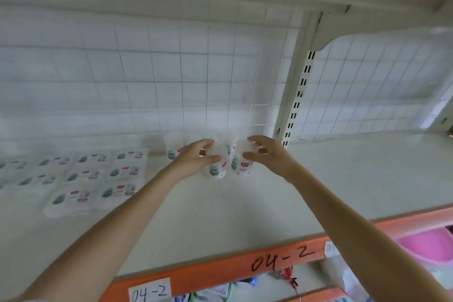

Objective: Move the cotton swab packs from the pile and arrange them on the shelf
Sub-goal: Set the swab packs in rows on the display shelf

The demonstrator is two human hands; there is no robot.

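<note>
Both hands at shelf [245, 203] rear: left hand [196, 157], right hand [266, 154] fingers curled round upright swab packs [215, 169]. Likely light, slick; grip sides gently.

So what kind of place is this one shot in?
Probably a shop or stockroom: a metal shelf with an orange edge hand-labelled 04-2, a slotted upright, and rows of identical packs.

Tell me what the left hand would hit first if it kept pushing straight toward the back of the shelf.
Probably the upright cotton swab packs standing just behind the pack that the left hand holds; beyond them is the wire grid back panel. Depth is blurry, so the gap is uncertain.
</note>
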